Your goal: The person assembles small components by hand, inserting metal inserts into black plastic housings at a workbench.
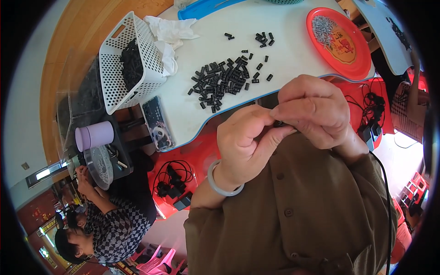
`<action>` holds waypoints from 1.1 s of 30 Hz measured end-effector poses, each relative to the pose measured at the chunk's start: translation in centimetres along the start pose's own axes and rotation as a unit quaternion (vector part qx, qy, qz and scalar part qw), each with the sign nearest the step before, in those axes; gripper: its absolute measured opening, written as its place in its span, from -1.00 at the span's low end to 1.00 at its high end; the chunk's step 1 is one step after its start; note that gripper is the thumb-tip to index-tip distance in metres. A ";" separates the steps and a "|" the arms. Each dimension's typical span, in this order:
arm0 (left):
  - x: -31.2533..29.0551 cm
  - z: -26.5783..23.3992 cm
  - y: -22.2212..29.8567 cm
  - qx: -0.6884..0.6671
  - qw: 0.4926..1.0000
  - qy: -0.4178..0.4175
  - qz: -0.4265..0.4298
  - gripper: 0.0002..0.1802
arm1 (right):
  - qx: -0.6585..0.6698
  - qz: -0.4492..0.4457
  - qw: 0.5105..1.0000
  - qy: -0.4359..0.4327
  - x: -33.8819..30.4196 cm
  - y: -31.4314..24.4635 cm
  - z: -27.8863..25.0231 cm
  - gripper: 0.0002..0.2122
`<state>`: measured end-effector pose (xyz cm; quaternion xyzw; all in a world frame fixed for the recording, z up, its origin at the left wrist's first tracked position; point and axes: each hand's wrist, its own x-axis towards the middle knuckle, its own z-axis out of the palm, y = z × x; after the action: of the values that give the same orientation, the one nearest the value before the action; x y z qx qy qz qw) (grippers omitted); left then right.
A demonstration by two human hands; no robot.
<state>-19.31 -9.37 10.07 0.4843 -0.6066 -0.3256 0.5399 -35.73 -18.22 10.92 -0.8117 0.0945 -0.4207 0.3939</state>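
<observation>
Head view: small black piece pinched between fingertips of left hand and right hand, in front of brown shirt. Mostly hidden; judged light, stiff, best gripped by sides. Similar black pieces heaped on counter.

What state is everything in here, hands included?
Bare left hand, pinching a small dark piece, mostly hidden
Bare right hand, pinching at the same piece
Small black oblong pieces, heaped loosely, some scattered
White perforated plastic basket, partly filled with black items
Rounded red plastic tray, holding small silvery pieces
White soft sheeting, crumpled
Lilac cylindrical container, apparently lidded
Dark rectangular panda-print case, lying flat
</observation>
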 end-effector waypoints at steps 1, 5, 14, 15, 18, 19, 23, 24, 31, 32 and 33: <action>0.1 -0.1 0.0 0.010 1.000 -0.006 0.008 -0.79 | -0.022 -0.035 0.999 -0.008 -0.1 0.4 0.0 -0.79; 0.1 -0.3 -0.2 -0.009 1.000 0.009 -0.010 -0.83 | -0.034 -0.061 0.998 -0.005 -0.1 0.7 0.4 -0.69; -2.4 0.5 -3.7 -0.089 0.989 0.004 -0.120 -0.80 | -0.185 0.089 0.975 0.086 -1.7 8.4 -1.0 -0.86; -2.6 0.6 -4.3 -0.121 0.982 0.016 -0.147 -0.79 | -0.124 0.204 0.960 0.145 -2.0 9.6 -1.1 -0.86; -3.2 0.3 -5.6 -0.127 0.979 0.018 -0.161 -0.77 | -0.076 0.273 0.942 0.180 -1.4 12.3 -0.4 -0.86; -3.3 0.2 -5.9 -0.125 0.978 0.020 -0.168 -0.77 | -0.094 0.232 0.955 0.160 -0.8 12.7 0.1 -0.87; -3.3 0.0 -6.1 -0.124 0.977 0.021 -0.171 -0.78 | -0.297 0.179 0.938 -0.010 0.8 13.4 2.2 -0.87; -3.3 0.0 -5.9 -0.147 0.970 0.038 -0.190 -0.81 | -0.299 0.198 0.933 -0.020 1.1 13.9 2.7 -0.88; -4.2 -0.3 -6.9 -0.165 0.962 0.059 -0.208 -0.80 | -0.353 0.227 0.903 -0.090 0.8 15.9 3.7 -0.93; -4.3 -0.2 -6.9 -0.168 0.960 0.059 -0.214 -0.80 | -0.351 0.225 0.905 -0.084 0.7 16.1 3.7 -0.93; -4.3 -0.3 -7.1 -0.167 0.961 0.059 -0.213 -0.80 | -0.347 0.224 0.907 -0.077 0.8 16.2 3.8 -0.93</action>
<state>-17.61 -7.54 2.18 0.5233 -0.3936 -0.5003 0.5664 -29.51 -27.40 -1.55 -0.8844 0.3835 -0.1986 0.1773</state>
